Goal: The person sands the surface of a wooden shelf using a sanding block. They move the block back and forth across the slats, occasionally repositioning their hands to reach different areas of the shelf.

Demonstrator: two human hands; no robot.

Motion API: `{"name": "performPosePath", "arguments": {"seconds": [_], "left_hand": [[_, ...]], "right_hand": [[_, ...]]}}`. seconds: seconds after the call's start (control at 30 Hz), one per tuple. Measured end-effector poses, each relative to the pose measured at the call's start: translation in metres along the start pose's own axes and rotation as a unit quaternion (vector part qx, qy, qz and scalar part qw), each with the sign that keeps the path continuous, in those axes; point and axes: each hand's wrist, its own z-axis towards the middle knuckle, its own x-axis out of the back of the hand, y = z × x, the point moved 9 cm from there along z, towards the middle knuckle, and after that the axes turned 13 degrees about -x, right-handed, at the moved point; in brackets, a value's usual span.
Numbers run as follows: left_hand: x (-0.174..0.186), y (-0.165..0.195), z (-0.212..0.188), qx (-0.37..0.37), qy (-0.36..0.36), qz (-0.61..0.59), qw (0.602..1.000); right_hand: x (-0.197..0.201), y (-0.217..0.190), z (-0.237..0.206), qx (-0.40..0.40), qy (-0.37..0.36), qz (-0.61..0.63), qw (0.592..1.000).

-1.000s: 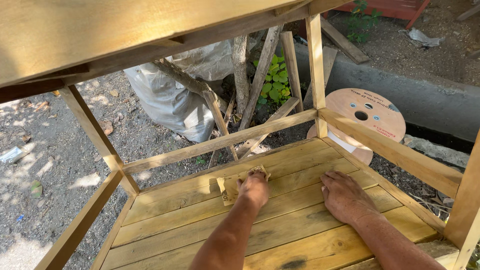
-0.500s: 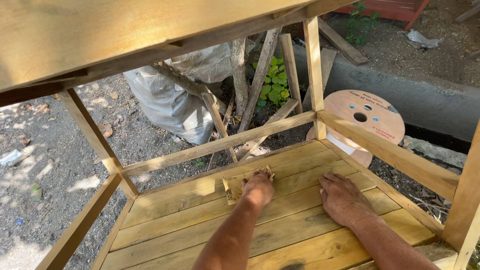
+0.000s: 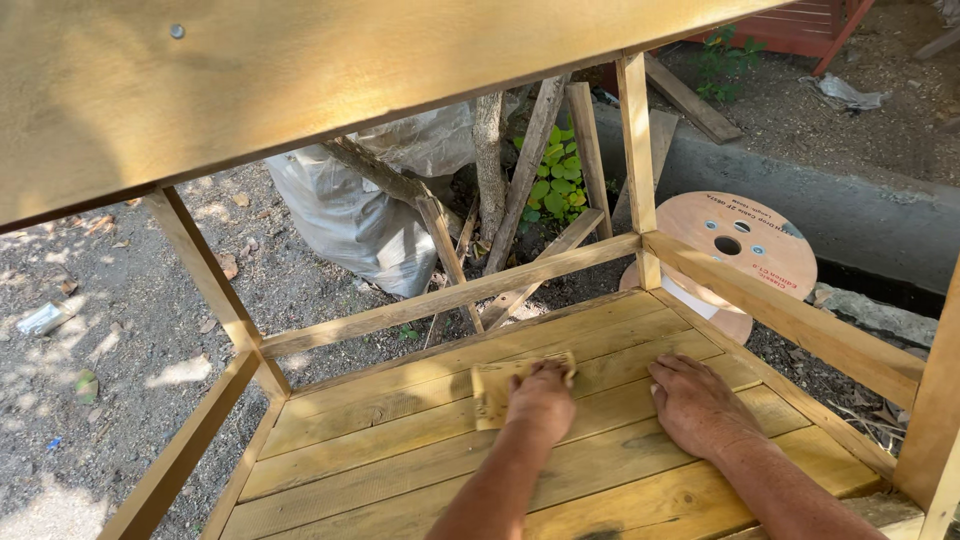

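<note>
Sanding in progress, head view — left hand [image 3: 541, 399] presses a sheet of sandpaper [image 3: 497, 388] flat on the plank floor [image 3: 400, 440] of the wooden frame [image 3: 450, 296], grip closed over its right edge. Right hand [image 3: 695, 405] lies open, palm down, holding nothing. Planks look evenly pale — how much remains cannot be judged.

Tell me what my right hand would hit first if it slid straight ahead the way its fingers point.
Most likely the low side rail of the wooden frame. The right hand lies flat on the plank floor, fingers aimed up and slightly left over bare boards; depth is uncertain.
</note>
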Motion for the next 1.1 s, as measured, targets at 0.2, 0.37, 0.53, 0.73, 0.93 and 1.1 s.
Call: {"name": "performPosePath", "arguments": {"seconds": [0.2,0.37,0.53,0.73,0.93,1.1], "left_hand": [[0.057,-0.201,-0.091,0.096,-0.248,0.45,0.852],[0.099,-0.238,-0.123,0.194,-0.112,0.389,0.894],[0.042,-0.161,-0.08,0.043,-0.246,0.495,0.832],[0.048,-0.105,-0.083,0.063,-0.054,0.214,0.973],[0.1,-0.193,-0.153,0.222,0.009,0.127,0.967],[0.11,-0.245,-0.112,0.202,-0.111,0.371,0.899]], "right_hand": [[-0.011,0.004,0.007,-0.012,-0.02,0.001,1.0],[-0.019,0.005,0.01,-0.008,-0.034,-0.017,0.999],[-0.029,-0.057,-0.001,0.068,-0.026,-0.034,0.997],[-0.05,-0.169,-0.053,0.14,-0.054,-0.001,0.989],[-0.046,-0.192,-0.062,0.095,-0.053,-0.029,0.994],[-0.045,-0.203,-0.069,0.079,-0.078,-0.025,0.994]]}}
